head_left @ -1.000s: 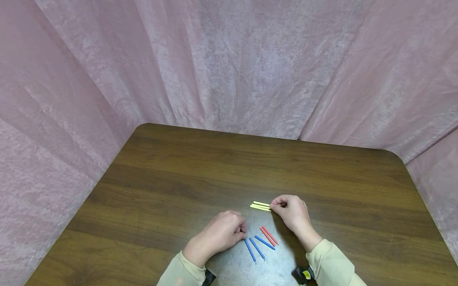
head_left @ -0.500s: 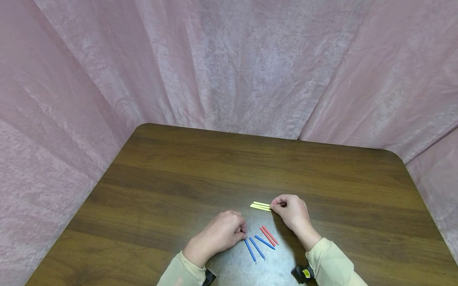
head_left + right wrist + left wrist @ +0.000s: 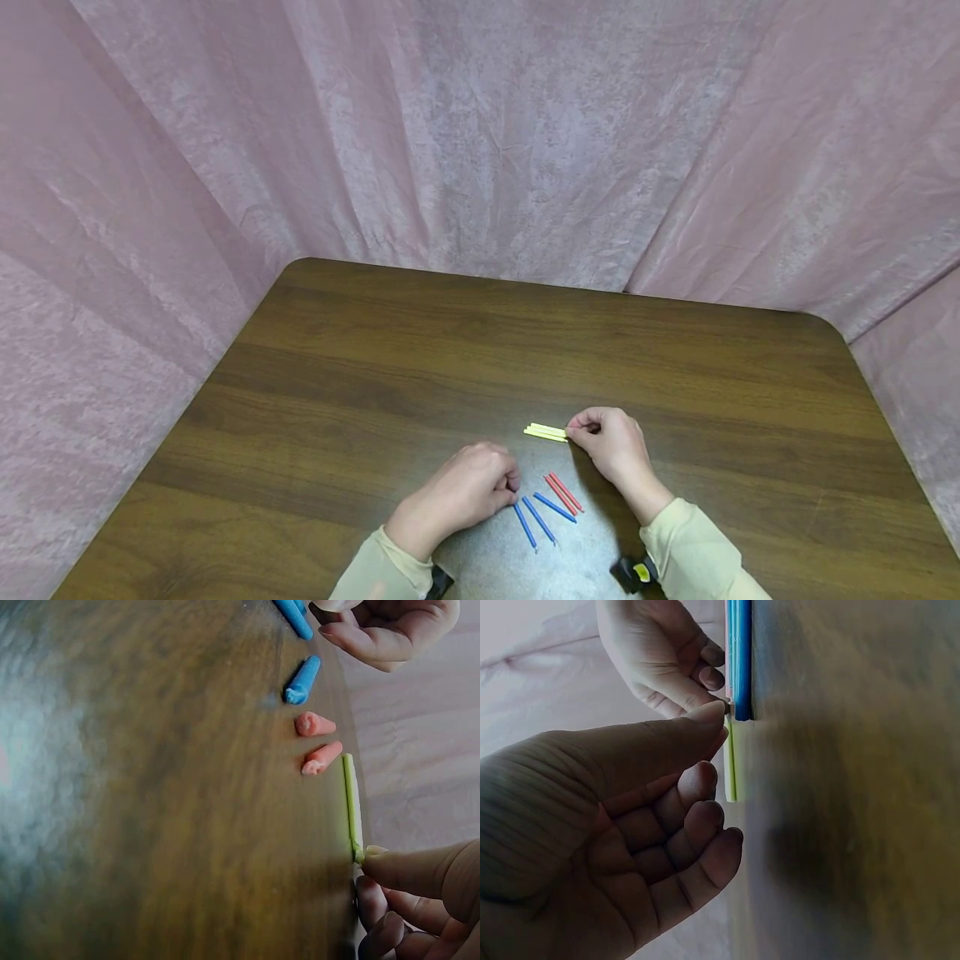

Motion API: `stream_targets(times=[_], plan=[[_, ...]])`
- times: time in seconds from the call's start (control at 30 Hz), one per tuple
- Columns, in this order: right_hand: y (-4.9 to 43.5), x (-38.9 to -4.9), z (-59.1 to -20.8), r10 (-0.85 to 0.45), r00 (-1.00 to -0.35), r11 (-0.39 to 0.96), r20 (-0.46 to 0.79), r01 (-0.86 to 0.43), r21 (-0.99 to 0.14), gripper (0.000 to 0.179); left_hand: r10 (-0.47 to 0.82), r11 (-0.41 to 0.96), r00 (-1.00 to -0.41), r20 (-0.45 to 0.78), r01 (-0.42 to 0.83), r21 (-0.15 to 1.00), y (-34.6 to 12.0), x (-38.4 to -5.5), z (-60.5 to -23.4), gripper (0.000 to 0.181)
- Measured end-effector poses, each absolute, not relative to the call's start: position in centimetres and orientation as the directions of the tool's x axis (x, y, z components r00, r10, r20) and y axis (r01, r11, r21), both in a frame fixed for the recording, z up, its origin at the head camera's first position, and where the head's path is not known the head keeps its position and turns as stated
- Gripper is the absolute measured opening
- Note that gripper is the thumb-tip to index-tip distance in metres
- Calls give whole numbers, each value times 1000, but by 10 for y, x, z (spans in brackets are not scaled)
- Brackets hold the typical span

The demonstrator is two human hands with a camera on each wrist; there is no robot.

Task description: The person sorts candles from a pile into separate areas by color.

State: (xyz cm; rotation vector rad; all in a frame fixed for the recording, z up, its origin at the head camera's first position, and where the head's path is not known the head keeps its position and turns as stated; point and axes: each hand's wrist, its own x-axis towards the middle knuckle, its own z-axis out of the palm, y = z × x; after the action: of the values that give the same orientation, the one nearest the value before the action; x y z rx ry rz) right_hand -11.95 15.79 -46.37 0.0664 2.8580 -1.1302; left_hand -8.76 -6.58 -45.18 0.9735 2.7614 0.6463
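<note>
The right hand (image 3: 613, 446) pinches the right ends of the bunched yellow sticks (image 3: 545, 432) between thumb and forefinger; from those fingertips the sticks reach toward the left edge of the table (image 3: 337, 367), well in from its far edge. The left hand (image 3: 461, 492) has thumb and forefinger brought together at the upper end of the leftmost of 3 blue sticks (image 3: 539, 522) — whether they grip it, I cannot tell — its other fingers loosely bent. The 2 red sticks (image 3: 567, 493) lie side by side between the yellow and blue ones, upper ends toward the table's far left corner. A pink curtain (image 3: 480, 142) hangs behind the far edge.
</note>
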Motion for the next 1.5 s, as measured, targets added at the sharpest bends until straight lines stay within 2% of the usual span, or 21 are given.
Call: stream_targets(times=[0.43,1.5], plan=[[158,-119,-463,26,-996,724,-81,75,-686,6,666,686,-746,-21,601,411,-64,-87,-450,15],[165,-105,-461,20,-998,697,-61,58,-714,6,696,671,-718,-24,638,377,-64,-84,-452,20]])
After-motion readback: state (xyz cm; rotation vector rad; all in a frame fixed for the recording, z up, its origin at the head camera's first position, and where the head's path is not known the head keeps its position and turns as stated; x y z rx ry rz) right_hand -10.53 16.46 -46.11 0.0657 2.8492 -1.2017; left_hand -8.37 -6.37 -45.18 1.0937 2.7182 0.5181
